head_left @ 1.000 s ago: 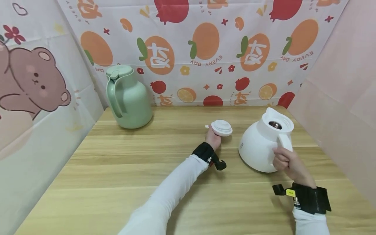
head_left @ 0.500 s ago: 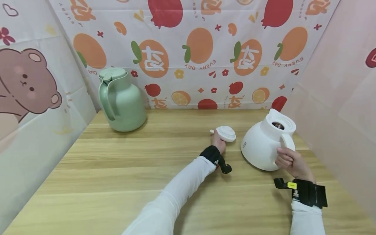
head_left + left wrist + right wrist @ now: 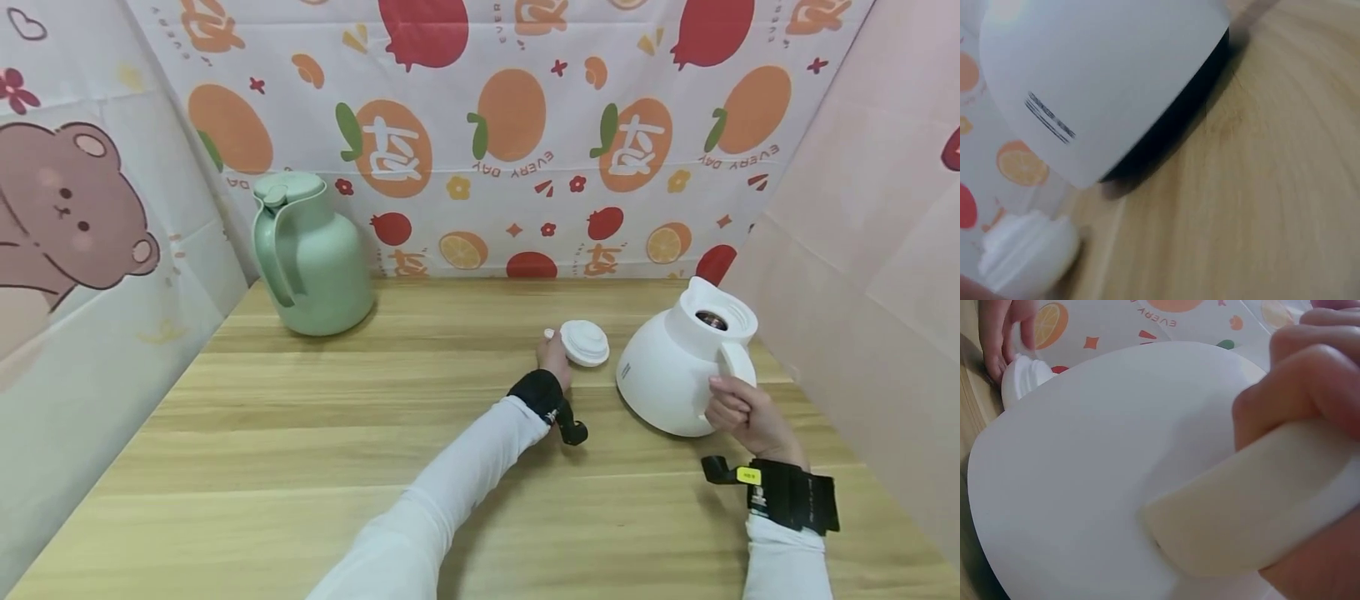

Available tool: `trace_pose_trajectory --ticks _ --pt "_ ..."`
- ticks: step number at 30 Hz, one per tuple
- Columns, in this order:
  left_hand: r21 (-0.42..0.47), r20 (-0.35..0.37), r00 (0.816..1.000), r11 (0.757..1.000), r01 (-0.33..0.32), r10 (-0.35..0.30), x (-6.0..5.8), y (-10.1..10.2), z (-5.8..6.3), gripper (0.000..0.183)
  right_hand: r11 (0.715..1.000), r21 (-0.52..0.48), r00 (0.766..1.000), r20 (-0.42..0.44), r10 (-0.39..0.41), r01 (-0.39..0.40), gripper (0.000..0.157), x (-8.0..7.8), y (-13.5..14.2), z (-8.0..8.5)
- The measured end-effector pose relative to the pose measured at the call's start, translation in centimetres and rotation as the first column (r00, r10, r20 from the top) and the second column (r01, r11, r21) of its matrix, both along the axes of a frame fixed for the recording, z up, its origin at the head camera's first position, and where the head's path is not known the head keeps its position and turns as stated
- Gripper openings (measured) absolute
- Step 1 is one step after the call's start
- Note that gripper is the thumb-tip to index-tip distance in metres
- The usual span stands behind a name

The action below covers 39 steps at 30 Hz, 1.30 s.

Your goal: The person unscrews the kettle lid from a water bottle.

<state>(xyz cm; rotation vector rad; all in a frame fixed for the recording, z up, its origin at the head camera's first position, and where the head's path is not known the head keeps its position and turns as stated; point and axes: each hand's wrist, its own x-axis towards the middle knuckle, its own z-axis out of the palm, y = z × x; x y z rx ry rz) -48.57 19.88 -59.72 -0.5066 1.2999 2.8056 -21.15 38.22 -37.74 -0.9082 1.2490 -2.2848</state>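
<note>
On the right of the table stands a white thermal jug [image 3: 663, 375], its mouth uncovered. My right hand [image 3: 753, 421] grips the jug's handle [image 3: 738, 362]; in the right wrist view the curled fingers [image 3: 1304, 375] wrap round it. Left of the jug, a white jug lid [image 3: 587, 343] lies on the wood. Beside the lid is my left hand [image 3: 555, 360]. The right wrist view shows its fingers [image 3: 997, 344] hanging loosely down next to the lid, the thumb apart from it. The left wrist view catches the lid [image 3: 1032, 253] and the jug's lower side [image 3: 1110, 81].
A green thermal jug [image 3: 318, 267], its lid on, stands at the back left of the wooden table [image 3: 300, 467]. Printed fruit cloth [image 3: 465, 225] hangs behind the table. More cloth closes off the left and right sides.
The lid has come down onto the table, a little to the right and nearer, and my left fingers have loosened from it. The right hand keeps its grip on the handle; the head view has shifted.
</note>
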Motion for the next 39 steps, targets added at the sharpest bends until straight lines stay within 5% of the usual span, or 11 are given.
trace_pose_trajectory --ticks 3,7,10,12,13,16,19,24,32,35,39 --pt "-0.159 0.055 0.997 0.986 0.057 -0.049 2.2 -0.8 3.1 0.041 1.0 -0.015 1.0 0.0 -0.015 0.015 0.039 0.0 0.0 0.0" --pt "-0.092 0.103 0.983 0.982 0.165 -0.155 -1.3 -0.3 -0.6 0.036 0.999 -0.016 0.999 -0.016 -0.041 0.041 0.04 0.2 0.3 0.0" --pt "0.016 0.13 0.961 0.97 0.244 -0.244 -1.4 -1.1 -1.0 0.039 0.998 -0.003 0.997 -0.046 -0.055 0.055 0.041 0.4 0.5 -0.1" --pt "0.045 0.139 0.951 0.961 0.271 -0.275 0.6 -2.0 0.9 0.043 0.998 -0.015 0.996 -0.067 -0.054 0.053 0.041 0.5 0.6 -0.2" --pt "0.05 0.15 0.948 0.96 0.275 -0.279 3.4 -2.7 4.0 0.044 0.998 -0.025 0.996 -0.079 -0.051 0.049 0.04 0.6 0.6 -0.2" --pt "0.09 0.162 0.945 0.958 0.272 -0.284 7.7 -3.9 9.0 0.049 0.997 -0.067 0.994 -0.101 -0.033 0.026 0.039 0.7 0.6 -0.4" --pt "0.122 0.123 0.946 0.95 0.286 -0.3 10.4 -4.8 11.7 0.056 0.996 -0.084 0.994 -0.111 -0.018 0.009 0.039 0.6 0.5 -0.6" --pt "0.128 0.061 0.938 0.935 0.332 -0.341 8.0 -4.6 8.1 0.072 0.997 -0.079 0.994 -0.11 -0.015 0.006 0.038 0.5 0.0 -0.7" --pt "0.127 0.041 0.943 0.938 0.323 -0.33 9.1 -7.4 8.4 0.065 0.998 -0.054 0.995 -0.099 -0.034 0.029 0.038 0.4 -0.8 -1.0" --pt "0.093 0.019 0.951 0.948 0.304 -0.307 11.6 -10.2 10.9 0.057 0.998 -0.043 0.994 -0.101 -0.047 0.043 0.039 0.5 -0.9 -1.1" --pt "0.063 0.076 0.967 0.969 0.238 -0.243 15.9 -14.3 17.2 0.047 0.995 -0.058 0.99 -0.111 -0.086 0.08 0.038 0.9 -0.6 -1.0"
